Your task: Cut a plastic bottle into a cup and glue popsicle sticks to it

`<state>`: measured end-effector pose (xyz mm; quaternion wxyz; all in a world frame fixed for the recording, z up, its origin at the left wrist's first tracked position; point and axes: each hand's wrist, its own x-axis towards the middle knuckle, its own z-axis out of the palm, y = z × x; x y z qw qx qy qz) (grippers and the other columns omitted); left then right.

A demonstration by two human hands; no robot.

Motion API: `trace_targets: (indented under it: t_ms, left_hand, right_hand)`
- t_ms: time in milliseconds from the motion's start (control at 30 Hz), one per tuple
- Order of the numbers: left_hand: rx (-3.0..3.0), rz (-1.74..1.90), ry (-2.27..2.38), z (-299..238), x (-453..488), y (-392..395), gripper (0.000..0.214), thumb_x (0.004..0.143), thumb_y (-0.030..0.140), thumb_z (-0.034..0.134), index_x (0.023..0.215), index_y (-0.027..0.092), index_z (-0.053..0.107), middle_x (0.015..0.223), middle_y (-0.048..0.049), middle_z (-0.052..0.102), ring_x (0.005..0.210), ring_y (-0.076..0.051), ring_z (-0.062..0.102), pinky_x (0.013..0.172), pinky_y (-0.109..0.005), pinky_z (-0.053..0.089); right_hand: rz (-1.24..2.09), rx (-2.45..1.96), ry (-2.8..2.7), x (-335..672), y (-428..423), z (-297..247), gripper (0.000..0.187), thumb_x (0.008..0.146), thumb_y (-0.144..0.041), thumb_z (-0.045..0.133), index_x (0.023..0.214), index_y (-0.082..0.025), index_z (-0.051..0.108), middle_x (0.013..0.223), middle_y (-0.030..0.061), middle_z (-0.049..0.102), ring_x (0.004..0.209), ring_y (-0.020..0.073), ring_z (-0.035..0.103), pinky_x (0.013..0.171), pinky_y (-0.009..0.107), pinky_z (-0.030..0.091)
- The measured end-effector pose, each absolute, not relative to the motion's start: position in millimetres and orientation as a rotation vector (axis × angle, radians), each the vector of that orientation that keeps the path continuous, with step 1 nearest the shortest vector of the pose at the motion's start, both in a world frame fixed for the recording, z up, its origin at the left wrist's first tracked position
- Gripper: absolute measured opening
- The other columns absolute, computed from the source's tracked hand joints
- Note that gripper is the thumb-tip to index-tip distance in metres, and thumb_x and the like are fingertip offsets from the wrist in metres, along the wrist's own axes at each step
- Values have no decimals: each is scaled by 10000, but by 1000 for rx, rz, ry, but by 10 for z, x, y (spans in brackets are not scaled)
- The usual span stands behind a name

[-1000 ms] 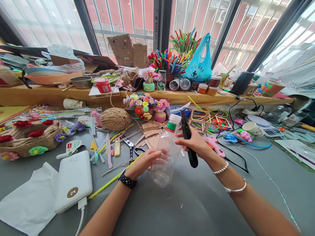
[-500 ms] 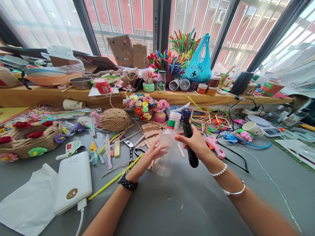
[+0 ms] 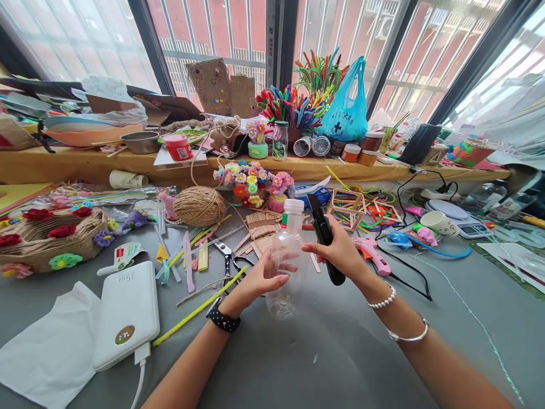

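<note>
In the head view, a clear plastic bottle point(image 3: 286, 261) with a green and red label below its white-rimmed neck stands in the middle, slightly tilted. My left hand point(image 3: 260, 275) is wrapped round its left side, fingers behind it and thumb in front. My right hand point(image 3: 338, 247) grips a black utility knife point(image 3: 326, 236), its narrow end pointing up beside the bottle. Fingers of that hand reach close to the bottle's right side; whether they touch it I cannot tell. Behind the bottle lie wooden craft sticks point(image 3: 261, 224) and black-handled scissors point(image 3: 230, 261), partly hidden.
A white power bank point(image 3: 128, 315) with a cable lies at left, near a twine basket point(image 3: 46, 244) with flowers. A twine ball point(image 3: 200, 205) sits further back. At right are a pink glue gun point(image 3: 372, 255), its black cord, and a kitchen scale point(image 3: 468, 227). A crowded shelf point(image 3: 238, 167) runs behind.
The bottle has turned and come slightly nearer, its label now further left. My left hand has closed in round it. My right hand still holds the knife, almost in the same place.
</note>
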<state>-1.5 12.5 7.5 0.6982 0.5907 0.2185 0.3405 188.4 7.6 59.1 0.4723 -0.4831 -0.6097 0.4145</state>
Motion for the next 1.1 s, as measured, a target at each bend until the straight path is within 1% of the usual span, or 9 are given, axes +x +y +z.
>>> trace_targets:
  t_ms: [100,233,400,533,633,800,933,1000,1100]
  left_hand:
    - [1406,758,452,89,-43,122,687,671,409,636,1239,213,303,1241,-136,432,997,-224,498,832,-359,384]
    - [1487,719,443,107,-73,104,759,684,424,616,1293,207,219,1233,-138,424,1024,-226,473,857,-366,377]
    - [1531,641,403,60,-73,110,671,690,437,602,1231,197,285,1162,-140,467,975,-228,507,812,-369,405]
    - [1560,599,427,77,-66,104,631,699,447,586,1197,201,285,1144,-133,468,952,-218,518,806,-376,406]
    - [1588,591,465,95,-68,101,604,702,445,580,1173,199,295,1132,-127,474,962,-218,511,807,-377,408]
    - [1616,609,507,49,-70,108,585,705,443,579,1160,202,301,1117,-123,489,935,-211,527,789,-370,418]
    - [1601,628,512,40,-52,104,579,704,446,581,1148,200,303,1107,-124,485,913,-204,533,771,-364,422]
    - [1599,627,518,61,-41,96,581,702,450,580,1147,199,303,1101,-124,484,909,-202,534,768,-363,421]
    - [1607,614,538,100,-29,79,579,699,439,587,1149,204,308,1082,-113,489,900,-198,532,766,-360,423]
  right_hand:
    - [1096,-1186,-1509,1883,67,593,576,534,-406,721,977,-230,399,1052,58,577,383,48,490,324,210,415]
    - [1174,-1165,-1541,1867,37,616,558,544,-410,712,983,-233,415,1000,43,581,383,47,479,341,217,418]
    - [1090,-1155,-1551,1888,56,615,510,581,-414,686,997,-236,452,1013,40,591,386,50,473,359,225,419]
    - [994,-1202,-1610,1917,99,614,429,601,-410,675,943,-203,519,849,19,608,383,66,485,357,223,403]
    - [921,-1250,-1667,1916,133,687,448,580,-442,684,920,-183,551,718,0,585,388,85,489,353,224,388]
    - [762,-1293,-1848,1839,212,930,473,557,-536,664,846,-173,577,671,-4,574,404,97,494,389,230,376]
    - [485,-1314,-2013,1721,275,1096,486,547,-612,627,740,-171,559,580,-24,524,468,104,482,440,213,339]
    - [333,-1301,-2080,1657,304,1154,522,544,-642,608,752,-166,559,589,-16,528,518,116,488,476,216,332]
    - [173,-1312,-2161,1567,358,1232,587,553,-672,577,833,-156,575,634,18,559,560,143,506,500,234,322]
